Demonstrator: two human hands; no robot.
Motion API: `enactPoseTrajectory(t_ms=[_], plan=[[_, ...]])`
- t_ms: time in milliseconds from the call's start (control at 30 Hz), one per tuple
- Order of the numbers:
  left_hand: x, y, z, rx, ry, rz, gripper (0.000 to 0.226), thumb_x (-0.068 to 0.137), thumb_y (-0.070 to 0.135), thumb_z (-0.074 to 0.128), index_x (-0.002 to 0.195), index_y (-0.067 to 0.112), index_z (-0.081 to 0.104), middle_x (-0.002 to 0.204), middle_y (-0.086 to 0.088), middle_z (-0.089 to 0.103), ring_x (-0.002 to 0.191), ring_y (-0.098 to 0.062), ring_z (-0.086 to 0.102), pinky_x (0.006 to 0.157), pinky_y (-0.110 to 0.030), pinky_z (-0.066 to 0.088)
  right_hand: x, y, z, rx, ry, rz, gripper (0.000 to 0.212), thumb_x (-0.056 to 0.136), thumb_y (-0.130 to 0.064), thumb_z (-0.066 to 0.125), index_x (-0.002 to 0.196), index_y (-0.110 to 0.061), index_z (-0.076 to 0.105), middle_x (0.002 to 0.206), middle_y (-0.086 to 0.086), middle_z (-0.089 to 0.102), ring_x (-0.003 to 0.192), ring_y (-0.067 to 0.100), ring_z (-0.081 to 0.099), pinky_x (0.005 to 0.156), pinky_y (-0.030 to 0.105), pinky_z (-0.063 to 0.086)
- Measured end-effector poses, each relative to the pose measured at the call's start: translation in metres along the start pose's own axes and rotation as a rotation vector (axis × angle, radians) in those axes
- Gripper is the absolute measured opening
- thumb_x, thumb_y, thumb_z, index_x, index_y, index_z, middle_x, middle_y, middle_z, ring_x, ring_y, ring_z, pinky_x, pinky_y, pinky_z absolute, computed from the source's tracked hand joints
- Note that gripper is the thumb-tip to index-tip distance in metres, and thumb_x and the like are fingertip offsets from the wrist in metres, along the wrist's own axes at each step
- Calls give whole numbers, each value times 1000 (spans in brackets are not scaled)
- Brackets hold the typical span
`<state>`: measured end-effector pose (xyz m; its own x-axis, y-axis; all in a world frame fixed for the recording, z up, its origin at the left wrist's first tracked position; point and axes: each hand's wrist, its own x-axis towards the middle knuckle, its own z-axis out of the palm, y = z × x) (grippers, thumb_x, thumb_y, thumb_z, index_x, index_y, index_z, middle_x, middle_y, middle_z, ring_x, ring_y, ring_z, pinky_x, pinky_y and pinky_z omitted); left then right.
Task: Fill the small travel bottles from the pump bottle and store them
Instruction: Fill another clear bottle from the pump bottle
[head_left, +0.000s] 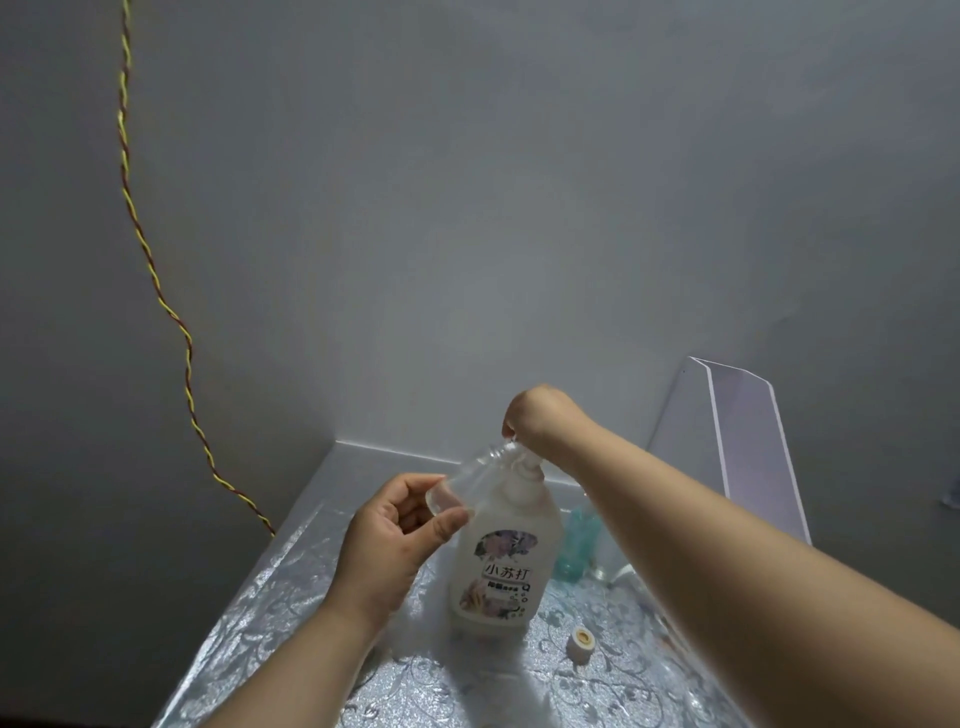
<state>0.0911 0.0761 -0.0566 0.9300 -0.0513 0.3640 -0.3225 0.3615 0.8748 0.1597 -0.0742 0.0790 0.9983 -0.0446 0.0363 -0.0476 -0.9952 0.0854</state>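
I'm pinching the clear travel bottle (467, 480), tilted, in my left hand (395, 530), its mouth at the spout of the pump bottle (501, 561) standing on the table (291, 597), right hand (535, 415) curled over the pump head, and I'm reckoning slow presses will avoid spills.

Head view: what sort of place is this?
Probably a corner of a home room: a silvery floral table cover against plain grey walls, a twisted wire hanging loose, a household pump bottle.

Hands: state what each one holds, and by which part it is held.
The left hand holds the clear small bottle by its base; the right hand grips the pump bottle by its top.
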Motion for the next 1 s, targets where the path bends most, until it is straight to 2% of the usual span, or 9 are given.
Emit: enactPoseTrajectory(t_ms=[100, 167, 333, 433, 533, 667, 733, 900, 1000], plan=[[0, 2, 2, -3, -7, 14, 44, 59, 19, 79, 99, 7, 65, 82, -1, 74, 77, -8, 68, 66, -18, 52, -5, 4, -4, 118, 92, 6, 31, 93, -7, 45, 118, -1, 64, 121, 15, 64, 113, 29, 61, 97, 35, 51], [-1, 2, 3, -9, -6, 18, 43, 59, 18, 79, 98, 6, 64, 79, 0, 73, 75, -8, 67, 64, -18, 52, -6, 4, -6, 84, 143, -39, 31, 93, -8, 44, 116, 0, 63, 118, 18, 65, 112, 30, 62, 96, 36, 52], [0, 1, 4, -24, -2, 27, 39, 60, 14, 77, 95, 5, 64, 75, 1, 72, 70, -7, 67, 61, -17, 51, -3, -5, -11, 32, -15, 41, 32, 95, -8, 48, 124, -7, 63, 130, 8, 59, 120, 25, 57, 101, 29, 46], [0, 0, 4, -27, -9, 23, 38, 60, 12, 76, 95, 4, 63, 73, 2, 72, 68, -6, 66, 60, -16, 51, 1, -6, -10, -40, -60, 36, 33, 96, -10, 46, 126, -8, 61, 131, 8, 58, 119, 25, 57, 96, 28, 46], [1, -2, 3, -15, -8, 17, 39, 60, 13, 77, 95, 5, 63, 74, 2, 72, 68, -5, 66, 61, -16, 51, 3, -5, -6, -54, -84, 36, 33, 96, -9, 45, 124, -7, 61, 130, 9, 59, 102, 24, 58, 84, 27, 45], [1, -4, 0, -2, 4, 0, 43, 58, 14, 79, 97, 5, 64, 78, -1, 73, 72, -6, 67, 64, -17, 52, 7, -3, 4, -92, -87, 18, 31, 94, -8, 49, 122, -5, 63, 128, 9, 60, 112, 27, 58, 86, 26, 45], [1, -5, -1, -6, 6, -11, 45, 57, 14, 80, 99, 5, 64, 81, -2, 74, 75, -7, 68, 65, -17, 52, 6, -4, 5, -91, -102, 29, 30, 93, -8, 51, 120, -5, 64, 127, 10, 61, 104, 27, 57, 79, 25, 40], [1, -6, -3, 8, 2, -22, 46, 58, 17, 81, 100, 7, 65, 88, -5, 75, 83, -12, 70, 72, -20, 53, 10, 0, 6, -64, -93, 38, 31, 90, -10, 57, 119, -9, 66, 128, 8, 61, 116, 28, 58, 97, 31, 48], [1, -5, -1, 6, -7, -23, 46, 60, 16, 80, 101, 5, 64, 86, -4, 74, 82, -11, 69, 70, -20, 53, 12, 2, 3, 15, -41, 52, 29, 87, -8, 57, 114, -11, 67, 126, 7, 61, 114, 28, 58, 101, 36, 48]])
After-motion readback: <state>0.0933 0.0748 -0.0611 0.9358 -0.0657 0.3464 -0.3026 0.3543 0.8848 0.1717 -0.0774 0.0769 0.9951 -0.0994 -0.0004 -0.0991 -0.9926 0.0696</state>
